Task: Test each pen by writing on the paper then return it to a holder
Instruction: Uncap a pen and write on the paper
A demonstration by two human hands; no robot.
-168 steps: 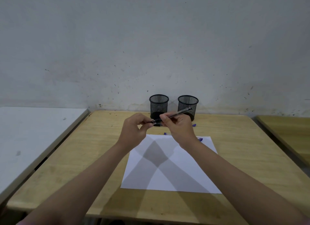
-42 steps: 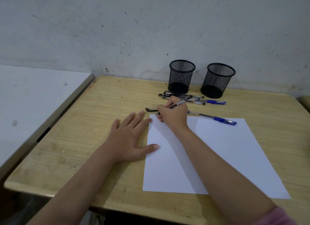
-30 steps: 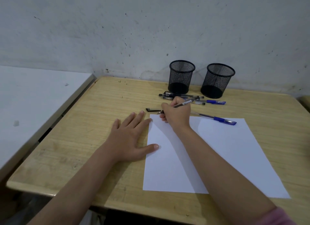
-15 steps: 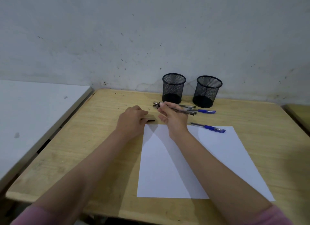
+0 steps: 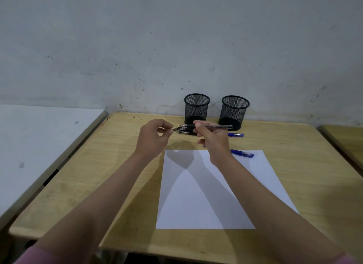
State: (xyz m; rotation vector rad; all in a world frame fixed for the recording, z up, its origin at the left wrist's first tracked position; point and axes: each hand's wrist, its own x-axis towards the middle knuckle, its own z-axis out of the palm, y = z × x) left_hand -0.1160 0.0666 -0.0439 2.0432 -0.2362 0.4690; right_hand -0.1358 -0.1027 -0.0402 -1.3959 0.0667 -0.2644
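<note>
My right hand grips a black pen level above the desk, its tip pointing left. My left hand pinches the small black pen cap just off that tip; cap and tip are a little apart. A white sheet of paper lies flat below both hands. Two black mesh holders stand at the back by the wall, the left holder and the right holder. Both look empty.
Several pens lie on the wooden desk in front of the holders, among them a blue-capped pen. Another blue pen rests on the paper's top right edge. A white table adjoins on the left, another wooden desk on the right.
My right hand lifted the pen off the paper and turned it level. My left hand left the desk, picked up the black cap that lay beside the paper and brought it to the pen's tip.
</note>
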